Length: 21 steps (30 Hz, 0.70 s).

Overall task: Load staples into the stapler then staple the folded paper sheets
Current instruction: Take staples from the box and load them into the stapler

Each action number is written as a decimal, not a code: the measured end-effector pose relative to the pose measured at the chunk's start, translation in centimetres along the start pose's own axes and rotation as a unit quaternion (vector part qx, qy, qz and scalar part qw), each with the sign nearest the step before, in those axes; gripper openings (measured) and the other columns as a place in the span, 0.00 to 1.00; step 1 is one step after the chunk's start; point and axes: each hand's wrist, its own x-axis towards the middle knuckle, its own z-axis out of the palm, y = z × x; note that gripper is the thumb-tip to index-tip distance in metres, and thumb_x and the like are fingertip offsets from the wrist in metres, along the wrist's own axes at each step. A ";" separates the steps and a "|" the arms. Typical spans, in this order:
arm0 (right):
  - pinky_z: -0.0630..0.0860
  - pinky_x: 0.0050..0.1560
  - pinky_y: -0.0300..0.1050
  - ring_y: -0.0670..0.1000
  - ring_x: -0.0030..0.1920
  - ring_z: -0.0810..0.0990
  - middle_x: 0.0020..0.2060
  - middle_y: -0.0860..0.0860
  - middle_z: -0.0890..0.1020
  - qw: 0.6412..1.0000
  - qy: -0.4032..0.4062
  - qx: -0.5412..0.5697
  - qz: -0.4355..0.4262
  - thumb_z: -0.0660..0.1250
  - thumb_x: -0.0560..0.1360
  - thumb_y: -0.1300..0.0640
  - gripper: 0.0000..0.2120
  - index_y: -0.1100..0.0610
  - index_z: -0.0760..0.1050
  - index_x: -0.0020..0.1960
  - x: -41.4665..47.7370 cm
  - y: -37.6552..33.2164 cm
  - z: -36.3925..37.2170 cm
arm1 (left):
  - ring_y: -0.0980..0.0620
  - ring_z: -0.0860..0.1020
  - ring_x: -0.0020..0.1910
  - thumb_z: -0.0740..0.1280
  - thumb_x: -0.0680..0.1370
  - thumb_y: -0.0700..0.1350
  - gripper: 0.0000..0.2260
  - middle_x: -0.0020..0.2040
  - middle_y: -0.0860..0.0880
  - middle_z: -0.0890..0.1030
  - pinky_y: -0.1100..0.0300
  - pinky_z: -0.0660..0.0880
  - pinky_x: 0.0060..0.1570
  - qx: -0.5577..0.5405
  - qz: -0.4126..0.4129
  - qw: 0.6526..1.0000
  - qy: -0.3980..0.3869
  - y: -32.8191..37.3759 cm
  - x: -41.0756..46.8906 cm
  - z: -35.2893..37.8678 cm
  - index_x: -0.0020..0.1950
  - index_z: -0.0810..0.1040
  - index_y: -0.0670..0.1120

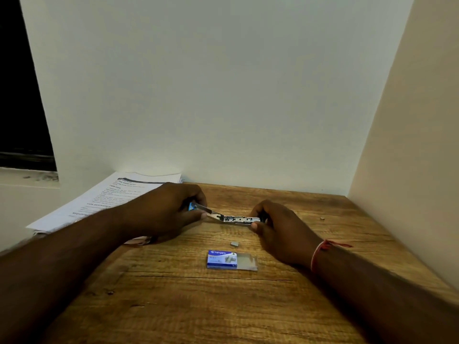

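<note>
Stapler (232, 218): held opened out flat between both hands, just above the worktop (188, 301), toward its far edge; the metal channel is exposed in the middle. Whether staples sit in the channel cannot be told.
Left hand (171, 209): clenched around the blue end of the stapler; that end is mostly hidden by the fingers, only a small blue patch being seen.
Right hand (280, 232): closed on the opposite metal end, thumb tip pressed against the near side; the end itself is covered.
Staple strip (234, 243): a small grey block lying loose on the worktop, just nearer than the stapler, between it and the box.
Staple box (222, 259): blue, near the worktop's middle, its clear inner tray (247, 262) drawn out to the right; contents hard to make out.
Paper sheets (104, 199): printed stack at the far left corner, overhanging the left edge, partly hidden by the left forearm; text illegible, and no fold can be made out.
Small object (322, 218): near the right edge, too small to identify.
Red thread (320, 252): worn on the right wrist.
</note>
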 end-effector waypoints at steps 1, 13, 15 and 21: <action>0.73 0.46 0.40 0.44 0.50 0.79 0.50 0.42 0.81 1.000 0.006 0.015 0.004 0.71 0.85 0.50 0.03 0.43 0.79 0.57 -0.1 -0.1 -0.1 | 0.65 0.80 0.41 0.78 0.81 0.57 0.06 0.43 0.70 0.82 0.70 0.73 0.38 -0.025 0.002 0.999 0.022 0.1 -0.1 0.3 0.54 0.84 0.60; 0.87 0.51 0.42 0.49 0.47 0.89 0.49 0.53 0.91 0.922 0.045 0.384 -0.006 0.80 0.76 0.60 0.12 0.50 0.89 0.59 -1.7 -2.8 -0.8 | 0.54 0.83 0.46 0.82 0.76 0.53 0.08 0.47 0.56 0.87 0.66 0.77 0.44 -0.189 0.031 0.973 0.131 4.2 -0.8 3.7 0.54 0.89 0.55; 0.88 0.54 0.44 0.51 0.51 0.90 0.52 0.50 0.92 0.923 0.047 0.381 -0.011 0.81 0.76 0.61 0.15 0.49 0.89 0.61 -1.8 -3.0 -0.8 | 0.53 0.83 0.46 0.82 0.76 0.54 0.09 0.46 0.57 0.86 0.64 0.79 0.44 -0.174 0.047 0.973 0.145 4.3 -0.8 3.9 0.55 0.89 0.56; 0.88 0.54 0.45 0.45 0.52 0.90 0.50 0.42 0.92 0.944 0.078 0.320 -0.017 0.82 0.73 0.61 0.14 0.48 0.90 0.56 -2.1 -3.5 -0.7 | 0.54 0.84 0.49 0.82 0.77 0.54 0.09 0.48 0.60 0.87 0.60 0.80 0.48 -0.157 0.065 0.974 0.152 4.6 -0.8 3.9 0.56 0.91 0.59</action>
